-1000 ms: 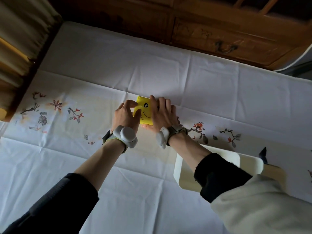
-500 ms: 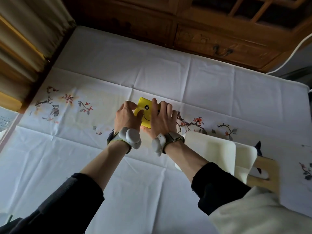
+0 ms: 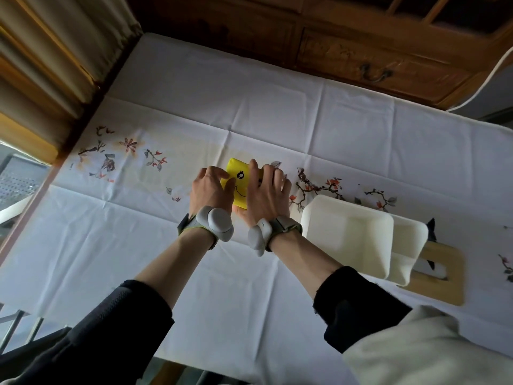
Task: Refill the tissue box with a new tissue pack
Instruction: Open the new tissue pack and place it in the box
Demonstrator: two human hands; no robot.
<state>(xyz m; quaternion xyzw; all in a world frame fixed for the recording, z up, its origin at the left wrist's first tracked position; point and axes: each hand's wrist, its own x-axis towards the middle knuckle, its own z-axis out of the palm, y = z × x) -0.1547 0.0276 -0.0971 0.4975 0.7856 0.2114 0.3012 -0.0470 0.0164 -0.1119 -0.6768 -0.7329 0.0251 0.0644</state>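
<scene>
On the flowered tablecloth (image 3: 277, 120), left hand (image 3: 211, 191) and right hand (image 3: 265, 197) grip the yellow tissue pack (image 3: 239, 180) (smiley-faced); fingers (image 3: 253, 173) curled.

Bench (image 3: 249, 120) count: 1 cloth-covered bench, 1 yellow tissue pack (image 3: 241, 184) with a printed smiling face, 2 white box shells (front shell (image 3: 347, 234), and rear shell (image 3: 408, 245) partly hidden behind it), and 1 wooden panel (image 3: 449, 284) with 1 slot. Grips: 2, left grip (image 3: 212, 190) and right grip (image 3: 266, 195), each wearing 1 grey-white wrist unit, 2 units total. Surroundings: 1 wooden cabinet (image 3: 249, 31) with 1 metal drawer handle (image 3: 376, 74), 1 white cable (image 3: 483, 76), 1 curtain (image 3: 55, 51).
</scene>
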